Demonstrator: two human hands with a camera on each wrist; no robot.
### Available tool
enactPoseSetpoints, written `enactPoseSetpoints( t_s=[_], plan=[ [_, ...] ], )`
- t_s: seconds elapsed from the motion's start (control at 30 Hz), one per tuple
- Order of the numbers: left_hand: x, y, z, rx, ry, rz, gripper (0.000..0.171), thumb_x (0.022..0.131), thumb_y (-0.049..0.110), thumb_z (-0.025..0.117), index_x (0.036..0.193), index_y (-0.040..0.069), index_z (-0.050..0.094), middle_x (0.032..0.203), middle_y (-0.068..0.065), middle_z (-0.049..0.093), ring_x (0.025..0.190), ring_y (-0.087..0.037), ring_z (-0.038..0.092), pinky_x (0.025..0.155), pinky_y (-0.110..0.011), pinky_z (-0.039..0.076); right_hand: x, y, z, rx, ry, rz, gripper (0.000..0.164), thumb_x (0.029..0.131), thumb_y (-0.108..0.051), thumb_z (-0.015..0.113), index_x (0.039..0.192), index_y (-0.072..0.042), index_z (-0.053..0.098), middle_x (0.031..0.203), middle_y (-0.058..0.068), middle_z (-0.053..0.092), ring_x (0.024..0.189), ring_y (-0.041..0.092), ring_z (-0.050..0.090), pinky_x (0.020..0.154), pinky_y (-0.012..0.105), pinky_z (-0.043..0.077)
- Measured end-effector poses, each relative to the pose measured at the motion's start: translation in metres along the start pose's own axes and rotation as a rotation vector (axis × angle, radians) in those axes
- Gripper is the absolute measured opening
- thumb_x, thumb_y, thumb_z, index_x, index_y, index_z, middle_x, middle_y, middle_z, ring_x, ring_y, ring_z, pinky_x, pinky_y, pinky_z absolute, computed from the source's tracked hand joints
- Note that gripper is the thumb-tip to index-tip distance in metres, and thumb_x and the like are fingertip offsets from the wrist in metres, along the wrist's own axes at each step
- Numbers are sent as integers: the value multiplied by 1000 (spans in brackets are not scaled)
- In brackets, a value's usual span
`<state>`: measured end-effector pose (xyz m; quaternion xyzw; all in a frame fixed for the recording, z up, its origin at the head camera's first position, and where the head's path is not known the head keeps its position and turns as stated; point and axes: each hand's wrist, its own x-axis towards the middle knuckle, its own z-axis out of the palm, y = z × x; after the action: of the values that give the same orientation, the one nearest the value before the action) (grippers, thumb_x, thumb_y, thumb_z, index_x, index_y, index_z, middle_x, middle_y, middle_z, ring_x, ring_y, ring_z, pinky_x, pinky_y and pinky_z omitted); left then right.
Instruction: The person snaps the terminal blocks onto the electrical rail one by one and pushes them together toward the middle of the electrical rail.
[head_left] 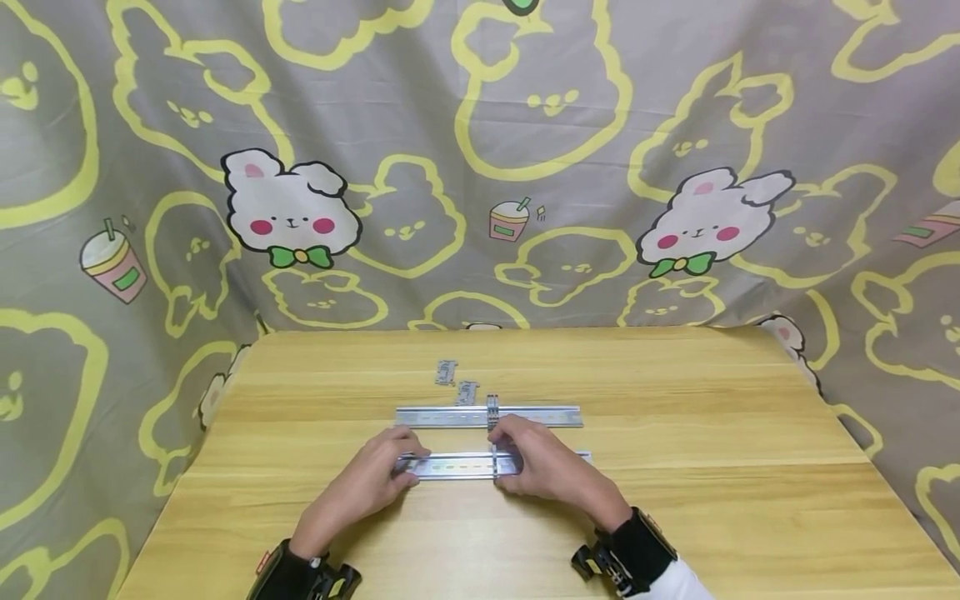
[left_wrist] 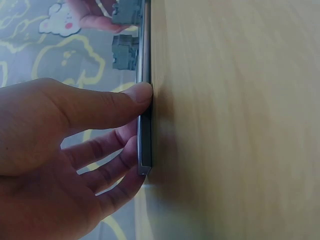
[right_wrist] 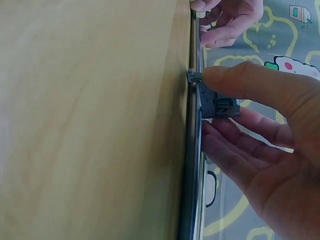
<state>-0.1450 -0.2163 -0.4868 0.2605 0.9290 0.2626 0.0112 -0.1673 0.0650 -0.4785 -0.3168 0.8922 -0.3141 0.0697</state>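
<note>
A slotted metal DIN rail point(head_left: 457, 470) lies nearest on the table. My left hand point(head_left: 378, 468) grips its left end, thumb on the near edge and fingers at the far edge; the left wrist view shows the thumb point(left_wrist: 136, 95) against the rail. Further right, my right hand point(head_left: 536, 460) pinches a small grey plastic DIN rail block point(right_wrist: 216, 102) between thumb and fingers. This block sits across the rail, one end at the near edge. Behind runs a second DIN rail point(head_left: 435, 417), with grey blocks point(head_left: 492, 408) standing on it side by side.
Two loose grey blocks point(head_left: 446, 372) lie flat behind the far rail, the nearer one point(head_left: 467, 392) close to it. The wooden table point(head_left: 712, 467) extends on both sides. A patterned curtain point(head_left: 420, 100) hangs along its back and sides.
</note>
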Motion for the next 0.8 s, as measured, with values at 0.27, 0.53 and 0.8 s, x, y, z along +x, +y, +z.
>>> enactPoseSetpoints(
  t_s=[0.27, 0.53, 0.8],
  plan=[
    [0, -2, 1, -10, -14, -7, 28, 77, 6, 80, 104, 7, 74, 101, 1, 62, 90, -16, 56, 76, -36, 53, 1, -12, -29, -7, -30, -37, 52, 78, -26, 81, 122, -4, 63, 113, 8, 67, 100, 21, 64, 86, 37, 56],
    [-2, -5, -2, -18, 0, -10, 26, 76, 4, 80, 102, 6, 74, 100, 0, 62, 92, -18, 57, 80, -40, 53, 57, -39, -61, -176, -80, -118, 35, 88, -21, 72, 117, -4, 68, 113, 8, 65, 100, 20, 63, 85, 34, 55],
    [-4, -6, -3, -24, -9, 10, 27, 77, 4, 79, 103, 6, 73, 103, -1, 63, 98, -21, 59, 87, -43, 53, 109, -40, -42, -336, -323, -37, 10, 88, -4, 63, 96, -2, 67, 95, 6, 58, 78, 18, 49, 68, 30, 46]
  ],
)
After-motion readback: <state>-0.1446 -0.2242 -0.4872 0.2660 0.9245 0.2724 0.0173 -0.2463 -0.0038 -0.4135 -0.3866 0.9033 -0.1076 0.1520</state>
